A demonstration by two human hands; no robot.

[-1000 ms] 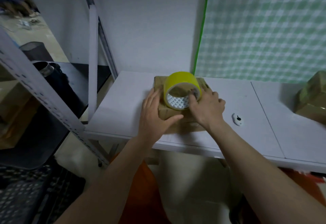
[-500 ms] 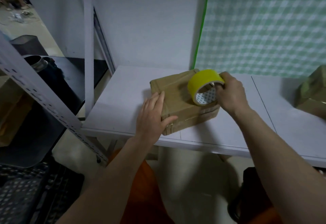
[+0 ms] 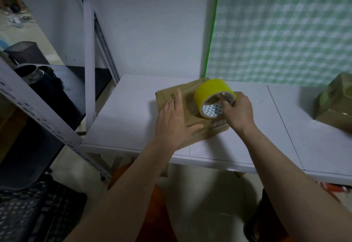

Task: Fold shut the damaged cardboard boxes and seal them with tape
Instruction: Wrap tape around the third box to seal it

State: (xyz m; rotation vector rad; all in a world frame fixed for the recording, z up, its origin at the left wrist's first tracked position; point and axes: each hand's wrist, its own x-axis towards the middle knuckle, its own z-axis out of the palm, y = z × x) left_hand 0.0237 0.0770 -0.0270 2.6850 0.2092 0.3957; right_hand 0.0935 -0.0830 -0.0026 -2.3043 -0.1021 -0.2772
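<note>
1. I see a white tabletop (image 3: 133, 112) running from nine to three o'clock, with a grey perforated metal shelf upright (image 3: 40, 110) slanting across at eight o'clock and a green-and-white checked sheet (image 3: 285, 32) on the wall at one o'clock.
2. A second brown cardboard box wrapped in clear tape (image 3: 335, 102) sits at three o'clock, well apart from my hands.
3. The flat brown cardboard box (image 3: 188, 106) lies closed at the centre of the table, its long axis running from ten to four o'clock.
4. My left hand (image 3: 175, 121) lies flat on the box top, fingers straight and pointing to twelve.
5. My right hand (image 3: 238, 112) grips the yellow roll of tape (image 3: 211, 97), fingers hooked inside the core; the roll stands on edge on the box, its opening facing five o'clock.
</note>
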